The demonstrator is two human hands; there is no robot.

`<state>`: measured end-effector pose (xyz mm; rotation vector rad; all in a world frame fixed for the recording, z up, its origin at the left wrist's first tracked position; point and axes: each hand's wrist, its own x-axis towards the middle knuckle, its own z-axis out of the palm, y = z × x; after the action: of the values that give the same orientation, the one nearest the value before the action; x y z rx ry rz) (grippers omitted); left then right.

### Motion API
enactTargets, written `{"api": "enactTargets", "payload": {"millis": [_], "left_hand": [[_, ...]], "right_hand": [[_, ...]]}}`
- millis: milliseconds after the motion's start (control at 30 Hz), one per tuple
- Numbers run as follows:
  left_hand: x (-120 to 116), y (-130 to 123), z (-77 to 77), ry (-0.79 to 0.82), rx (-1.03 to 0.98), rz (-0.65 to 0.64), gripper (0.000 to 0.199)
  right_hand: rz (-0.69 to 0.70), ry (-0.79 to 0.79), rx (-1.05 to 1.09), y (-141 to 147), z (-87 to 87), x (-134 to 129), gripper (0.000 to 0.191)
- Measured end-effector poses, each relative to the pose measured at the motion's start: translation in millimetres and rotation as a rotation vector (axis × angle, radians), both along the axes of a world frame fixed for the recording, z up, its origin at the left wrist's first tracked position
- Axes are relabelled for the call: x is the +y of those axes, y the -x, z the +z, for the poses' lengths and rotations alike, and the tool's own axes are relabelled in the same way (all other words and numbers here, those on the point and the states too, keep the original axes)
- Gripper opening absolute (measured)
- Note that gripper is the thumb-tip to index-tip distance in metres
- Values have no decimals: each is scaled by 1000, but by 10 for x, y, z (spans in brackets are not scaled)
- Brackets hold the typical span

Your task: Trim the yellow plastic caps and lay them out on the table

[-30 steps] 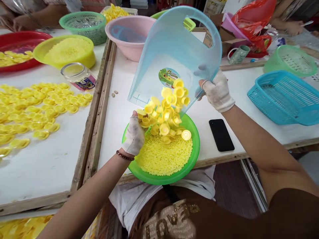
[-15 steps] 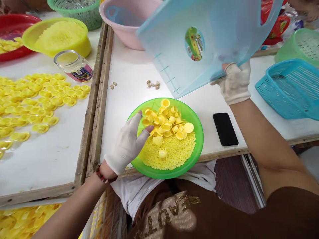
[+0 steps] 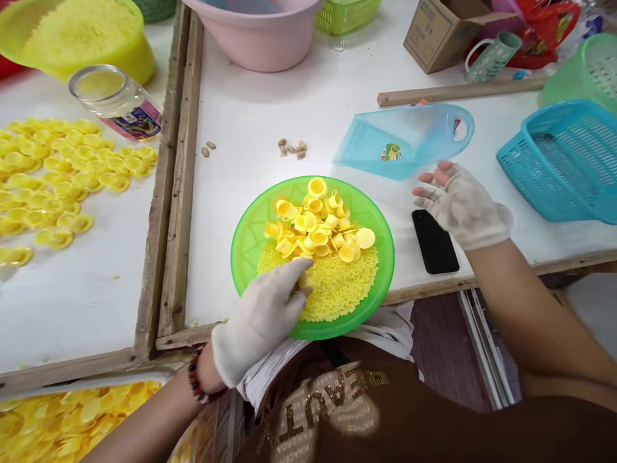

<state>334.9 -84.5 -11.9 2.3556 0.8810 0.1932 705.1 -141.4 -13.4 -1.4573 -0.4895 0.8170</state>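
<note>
A green basin (image 3: 243,225) holds small yellow plastic cups (image 3: 319,238) with flat lids, piled over yellow pellets (image 3: 337,289). My left hand (image 3: 270,308), in a white glove with bare fingertips, reaches into its near left side. Thumb and forefinger close around what appears to be a small yellow cup, mostly hidden by the fingers. Over the table to the right, my gloved right hand (image 3: 457,202) is open and empty, fingers apart. Just beyond its fingertips lies a translucent blue scoop (image 3: 409,138) with a looped handle. A black phone (image 3: 435,244) lies below that hand.
Yellow cup-like pieces (image 3: 53,173) cover the left table beside a clear jar (image 3: 116,103) and a yellow tub (image 3: 139,51). Wooden strips (image 3: 168,193) divide the tables. Peanuts (image 3: 292,149), a pink basin (image 3: 260,42), a cardboard box (image 3: 434,38) and a blue basket (image 3: 554,173) surround the basin.
The blue scoop, held up by my right hand before, now lies on the table, let go. My left hand has moved down and right into the basin, its fingers closing where a lone cup lay.
</note>
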Motion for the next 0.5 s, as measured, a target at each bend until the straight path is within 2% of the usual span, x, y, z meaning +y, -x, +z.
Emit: {"api": "enactTargets", "payload": {"millis": [67,100,133,200,267,300,367,433,500], "left_hand": [[69,111,-46,-50,-157,61,25],[85,142,-71,-94,-217,50,22],[85,154,-96,-150,-263,18,20],[38,131,-146,-272,-337,-61,25],[-46,81,-186,-337,-396,-73,32],[-86,59,-196,-322,-427,-41,34],[-138,37,-190,-146,-506,95,38],[-141,40,-145,188,-570,258,45],[-105,51,-74,570,-578,364,52]], "right_hand": [[143,-77,-225,440,118,-154,26],[265,-43,-303,665,155,-206,22],[450,33,-315,879,173,-239,20],[779,155,-240,1238,161,-244,30],[957,189,-211,1472,102,-195,39],[986,165,-238,1541,65,-164,40],[971,51,-366,1609,-9,-114,35],[884,-126,-575,1627,-72,-98,33],[809,-301,-823,1636,-123,-116,33]]}}
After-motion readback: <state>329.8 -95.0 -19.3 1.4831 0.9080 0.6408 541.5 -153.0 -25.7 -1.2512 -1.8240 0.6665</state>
